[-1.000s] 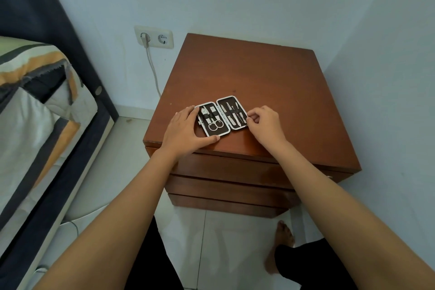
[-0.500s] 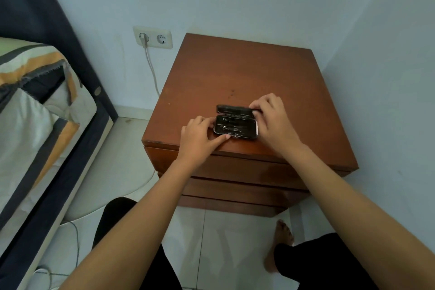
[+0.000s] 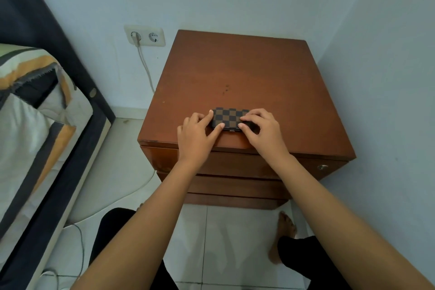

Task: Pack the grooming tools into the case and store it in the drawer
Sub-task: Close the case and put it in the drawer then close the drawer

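Note:
The grooming case (image 3: 229,116), brown with a dark checkered cover, lies closed and flat near the front edge of the wooden nightstand (image 3: 237,77). My left hand (image 3: 196,135) grips its left end, fingers on the cover and thumb at the front edge. My right hand (image 3: 261,132) presses on its right end, fingers curled over the cover. The tools are hidden inside. Below the top, the upper drawer (image 3: 235,163) is closed.
A lock (image 3: 322,167) sits on the drawer front at the right. A bed with a striped pillow (image 3: 30,110) stands to the left. A wall socket (image 3: 144,36) with a cable is behind. A wall is close on the right. My feet are on the tiled floor.
The case was lying open with the tools showing; both hands folded it shut, and it now lies closed with its checkered cover up.

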`<state>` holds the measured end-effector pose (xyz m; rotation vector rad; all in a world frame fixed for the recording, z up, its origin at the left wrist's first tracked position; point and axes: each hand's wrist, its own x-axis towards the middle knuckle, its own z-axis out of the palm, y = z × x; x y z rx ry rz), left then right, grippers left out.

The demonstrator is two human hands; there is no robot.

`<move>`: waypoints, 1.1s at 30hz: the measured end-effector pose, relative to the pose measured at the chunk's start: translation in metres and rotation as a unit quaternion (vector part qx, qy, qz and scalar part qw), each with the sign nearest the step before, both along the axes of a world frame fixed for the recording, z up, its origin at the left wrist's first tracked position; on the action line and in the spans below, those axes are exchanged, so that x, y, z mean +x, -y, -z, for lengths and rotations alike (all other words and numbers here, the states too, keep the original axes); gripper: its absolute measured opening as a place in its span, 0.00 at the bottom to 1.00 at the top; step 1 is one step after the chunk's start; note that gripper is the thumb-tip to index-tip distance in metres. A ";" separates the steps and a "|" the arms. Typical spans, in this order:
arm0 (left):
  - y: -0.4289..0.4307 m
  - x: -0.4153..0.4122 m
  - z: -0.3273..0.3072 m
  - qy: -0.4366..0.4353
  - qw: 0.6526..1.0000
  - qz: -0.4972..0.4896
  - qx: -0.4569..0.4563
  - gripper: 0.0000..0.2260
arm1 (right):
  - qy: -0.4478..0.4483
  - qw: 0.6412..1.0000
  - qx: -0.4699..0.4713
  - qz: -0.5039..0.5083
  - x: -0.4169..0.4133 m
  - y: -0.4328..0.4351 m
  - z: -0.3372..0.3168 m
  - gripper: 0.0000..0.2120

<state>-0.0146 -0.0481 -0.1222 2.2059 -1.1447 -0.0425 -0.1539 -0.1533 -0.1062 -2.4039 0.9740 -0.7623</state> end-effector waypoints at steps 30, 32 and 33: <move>-0.111 0.017 0.041 -0.267 0.917 -0.236 -0.177 0.20 | 0.227 0.865 0.240 0.378 -0.170 -0.017 0.053 0.22; -0.122 0.010 0.040 -0.268 0.918 -0.236 -0.172 0.21 | 0.230 0.863 0.244 0.379 -0.175 -0.030 0.053 0.23; -0.129 0.006 0.040 -0.270 0.918 -0.234 -0.172 0.21 | 0.232 0.860 0.246 0.381 -0.179 -0.037 0.052 0.23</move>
